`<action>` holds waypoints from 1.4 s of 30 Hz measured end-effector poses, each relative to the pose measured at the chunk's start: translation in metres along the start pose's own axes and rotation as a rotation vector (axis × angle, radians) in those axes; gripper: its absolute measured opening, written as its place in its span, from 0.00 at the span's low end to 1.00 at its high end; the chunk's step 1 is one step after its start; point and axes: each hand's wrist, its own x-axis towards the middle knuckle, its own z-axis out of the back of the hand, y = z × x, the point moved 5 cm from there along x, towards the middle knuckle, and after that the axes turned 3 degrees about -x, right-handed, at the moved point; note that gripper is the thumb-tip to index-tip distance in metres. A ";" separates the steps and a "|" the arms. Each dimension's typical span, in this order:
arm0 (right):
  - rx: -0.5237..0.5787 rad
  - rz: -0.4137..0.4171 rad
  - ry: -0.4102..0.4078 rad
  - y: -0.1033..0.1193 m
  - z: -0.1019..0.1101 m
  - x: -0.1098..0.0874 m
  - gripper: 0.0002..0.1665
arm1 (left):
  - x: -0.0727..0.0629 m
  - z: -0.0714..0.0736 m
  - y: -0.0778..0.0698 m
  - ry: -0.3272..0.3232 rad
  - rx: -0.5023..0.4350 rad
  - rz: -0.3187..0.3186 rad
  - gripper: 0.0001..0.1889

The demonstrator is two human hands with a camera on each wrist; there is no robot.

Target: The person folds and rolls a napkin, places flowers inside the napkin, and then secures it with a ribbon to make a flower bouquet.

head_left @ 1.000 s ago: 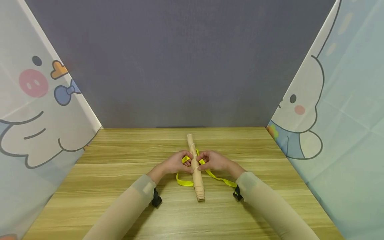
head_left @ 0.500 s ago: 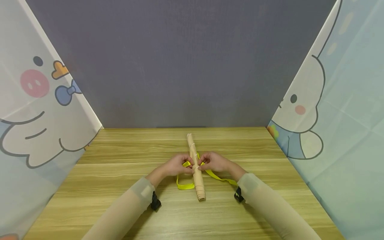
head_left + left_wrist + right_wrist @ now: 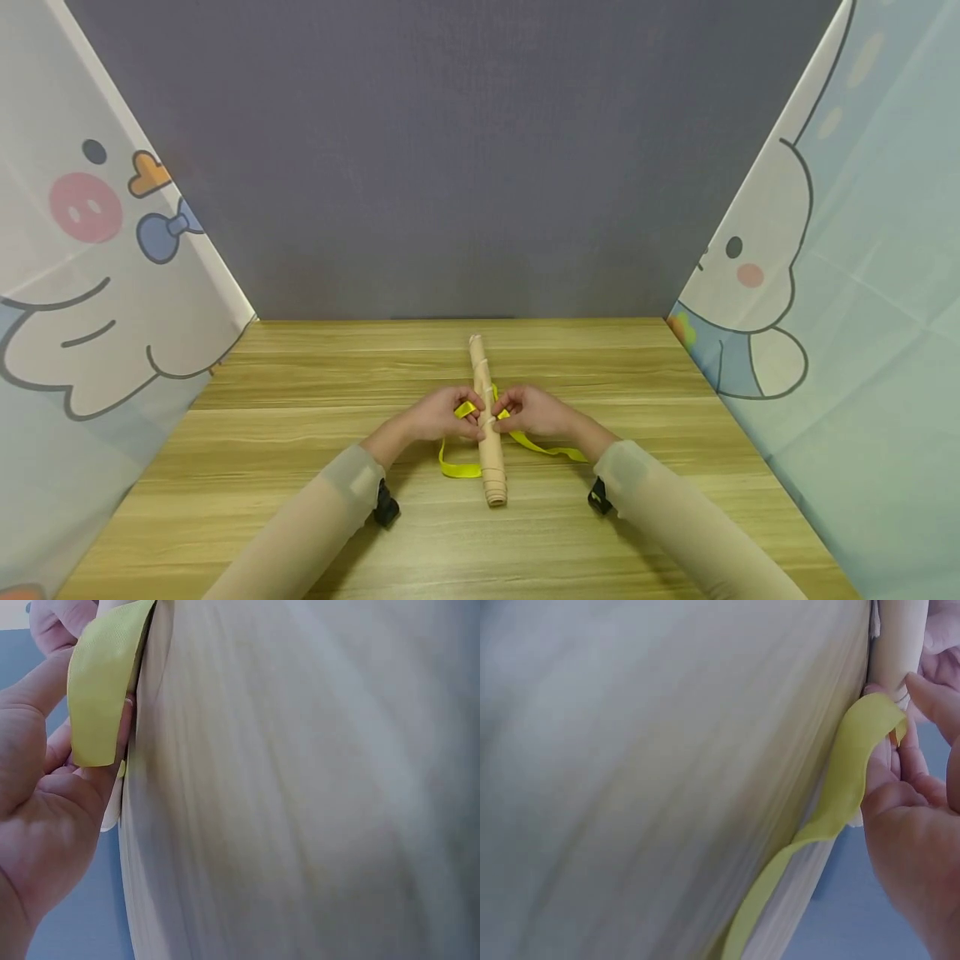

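Note:
A rolled-up beige sheet (image 3: pixel 491 467) lies lengthwise on the wooden table, its spiral end towards me. From the left, my left hand (image 3: pixel 444 414) pinches the roll near its middle between thumb and fingers. My right hand (image 3: pixel 534 412) does the same from the opposite side, with the fingertips of both hands close together. A yellow ribbon (image 3: pixel 461 470) loops out left of the roll, and its other part trails right beneath my right wrist. In the left wrist view the ribbon (image 3: pixel 101 690) passes across my left fingers; in the right wrist view the ribbon (image 3: pixel 851 757) hangs by my right fingers.
The wooden tabletop (image 3: pixel 300 367) reaches back to a dark grey panel (image 3: pixel 450 167). Cartoon-printed cloth stands along the left side (image 3: pixel 150 333) and the right side (image 3: pixel 855 333). A black wrist camera (image 3: pixel 386 505) sits under the left cuff, another camera (image 3: pixel 598 497) under the right.
Both hands have shifted slightly towards me along the roll, still holding it. The roll's near end has swung a little to the left, and the ribbon's left loop has moved slightly nearer.

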 end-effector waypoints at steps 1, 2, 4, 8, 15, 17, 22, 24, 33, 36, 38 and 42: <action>0.006 -0.009 -0.007 0.000 0.000 0.000 0.16 | 0.000 0.001 0.000 0.002 0.002 -0.003 0.23; 0.012 -0.018 -0.012 0.000 -0.001 0.000 0.16 | 0.001 0.001 0.000 0.004 0.002 -0.006 0.23; 0.022 -0.032 -0.019 0.000 -0.001 -0.001 0.17 | 0.001 0.003 0.000 0.009 0.003 -0.011 0.23; 0.028 -0.049 -0.026 0.000 -0.002 -0.002 0.19 | 0.003 0.004 0.002 0.020 -0.005 -0.024 0.22; 0.000 -0.037 0.012 0.000 -0.002 -0.004 0.24 | -0.003 0.002 0.005 0.064 -0.052 -0.041 0.29; -0.004 -0.038 0.040 0.000 -0.003 -0.006 0.27 | -0.006 0.001 0.005 0.071 -0.036 -0.047 0.31; -0.037 -0.012 0.062 0.004 -0.004 -0.009 0.29 | -0.009 -0.001 0.003 0.049 0.007 -0.039 0.33; -0.060 0.000 0.048 0.006 -0.005 -0.010 0.28 | -0.010 -0.002 0.002 0.035 0.006 -0.033 0.33; -0.162 0.024 -0.047 0.010 -0.008 -0.016 0.27 | -0.013 -0.005 -0.002 -0.018 0.064 -0.035 0.30; -0.178 0.025 -0.055 0.012 -0.010 -0.018 0.23 | -0.014 -0.005 -0.003 -0.017 0.067 -0.044 0.26; -0.182 0.020 -0.047 0.012 -0.012 -0.020 0.19 | -0.016 -0.006 -0.003 -0.016 0.081 -0.046 0.23; -0.186 0.018 -0.022 0.011 -0.014 -0.023 0.12 | -0.019 -0.008 -0.004 -0.020 0.121 -0.056 0.17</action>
